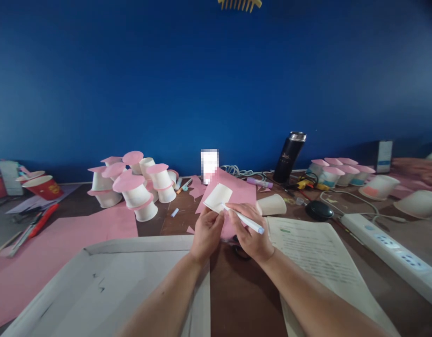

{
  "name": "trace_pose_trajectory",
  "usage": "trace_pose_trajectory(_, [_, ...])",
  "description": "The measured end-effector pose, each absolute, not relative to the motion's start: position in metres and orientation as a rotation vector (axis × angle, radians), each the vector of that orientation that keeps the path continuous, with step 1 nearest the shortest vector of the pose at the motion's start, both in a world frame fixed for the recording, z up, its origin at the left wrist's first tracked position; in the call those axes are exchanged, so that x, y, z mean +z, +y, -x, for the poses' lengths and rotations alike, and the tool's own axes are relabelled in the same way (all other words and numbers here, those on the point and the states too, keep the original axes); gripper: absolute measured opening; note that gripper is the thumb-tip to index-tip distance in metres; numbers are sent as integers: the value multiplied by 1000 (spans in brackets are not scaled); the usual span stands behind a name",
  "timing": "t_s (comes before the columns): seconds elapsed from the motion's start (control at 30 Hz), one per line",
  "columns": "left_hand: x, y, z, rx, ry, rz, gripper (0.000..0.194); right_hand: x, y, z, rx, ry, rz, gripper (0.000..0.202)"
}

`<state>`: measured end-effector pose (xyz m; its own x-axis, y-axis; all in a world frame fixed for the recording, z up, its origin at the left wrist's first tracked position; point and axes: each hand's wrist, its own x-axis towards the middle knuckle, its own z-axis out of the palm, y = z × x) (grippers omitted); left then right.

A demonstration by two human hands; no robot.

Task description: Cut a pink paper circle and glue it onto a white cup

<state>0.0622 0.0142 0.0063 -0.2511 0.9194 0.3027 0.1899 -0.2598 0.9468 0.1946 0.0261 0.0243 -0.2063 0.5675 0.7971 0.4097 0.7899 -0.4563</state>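
Observation:
My left hand [206, 234] is closed on a white paper cup [218, 196], tilted over pink paper [242, 189] at the middle of the table. In my right hand [249, 231] is a white marker [249, 222] with a light blue end, its tip at the lower right of the cup. Beneath my hands lies a dark looped object, partly hidden. A small pale cap [174, 212] rests on the table to the left of the cup.
Stacked cups with pink paper tops [133, 192] stand left. A lying cup [272, 205], black bottle [289, 157], printed sheet [314, 248], black mouse [319, 210] and power strip [391, 248] are right. A white board [131, 281] and red cutter [43, 222] are left.

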Motion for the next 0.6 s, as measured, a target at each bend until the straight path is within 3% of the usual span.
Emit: trace_pose_trajectory(0.6, [2,15,-61,1553,1417,-1491,34,25,23,-192,187,-1855,720,21])
